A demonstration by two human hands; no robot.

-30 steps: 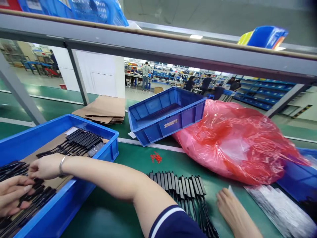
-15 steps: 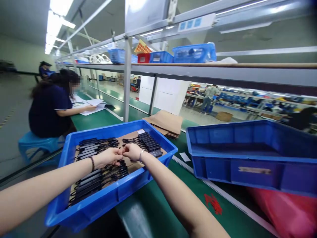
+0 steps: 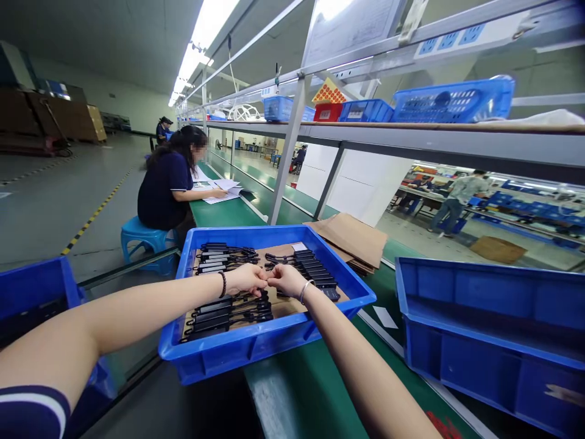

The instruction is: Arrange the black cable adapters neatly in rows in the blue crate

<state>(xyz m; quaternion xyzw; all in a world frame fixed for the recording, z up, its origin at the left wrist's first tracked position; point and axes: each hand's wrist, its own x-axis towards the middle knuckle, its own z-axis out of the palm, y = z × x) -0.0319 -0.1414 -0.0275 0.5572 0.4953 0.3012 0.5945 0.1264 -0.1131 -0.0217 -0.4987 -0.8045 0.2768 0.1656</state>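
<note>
My left hand (image 3: 245,280) and my right hand (image 3: 287,280) meet over the middle of a blue plastic tray (image 3: 214,360). Both have their fingers pinched, with the fingertips touching; anything between them is hidden or too small to name. Inside the tray, slim black devices with short looped cables lie in rows on brown cardboard. One row (image 3: 211,318) is below my left hand, another (image 3: 214,259) behind it, and a third (image 3: 315,268) stands to the right. A small white label (image 3: 299,247) lies at the tray's back.
An empty-looking blue bin (image 3: 470,366) stands at right, beside a white paper slip (image 3: 384,317). Brown cardboard sheets (image 3: 351,235) are stacked behind the tray. Another blue bin (image 3: 36,277) is at far left. A co-worker (image 3: 167,183) sits beyond, under the overhead shelf (image 3: 411,137).
The view has swung left, so the tray, shelf and co-worker appear farther right, and the left bin has come into sight. My hands stay pinched together over the tray.
</note>
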